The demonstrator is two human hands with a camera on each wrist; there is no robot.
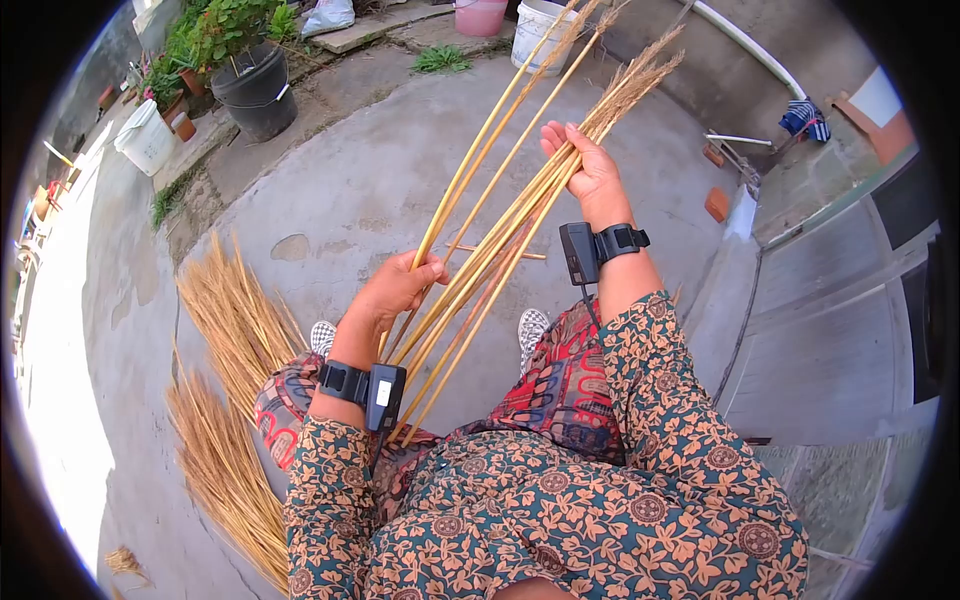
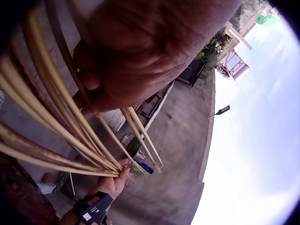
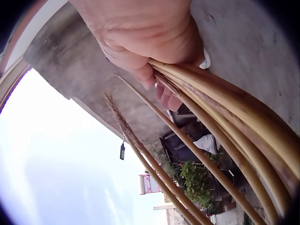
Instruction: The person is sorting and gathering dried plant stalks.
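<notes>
Long dry yellow stalks with feathery tops lie across both hands. My left hand (image 1: pixel 403 287) grips a few thin stalks (image 1: pixel 477 150) between thumb and fingers, their tops fanning up and apart from the rest. Just below the feathery heads, my right hand (image 1: pixel 592 172) holds a thicker bundle (image 1: pixel 632 92), with the thumb over it. The bundle's bare lower ends slant down past the left hand to the lap. In the right wrist view the bundle (image 3: pixel 243 108) passes under the palm, and the separate stalks (image 3: pixel 164 180) stand beside it.
Two heaps of similar stalks (image 1: pixel 235 310) lie on the concrete floor (image 1: pixel 330 200) by the left leg. A loose tuft (image 1: pixel 124 560) is at lower left. White buckets (image 1: pixel 146 136), a potted plant (image 1: pixel 252 95) and a pink bucket (image 1: pixel 480 17) stand farther off. A brick (image 1: pixel 717 204) sits at right.
</notes>
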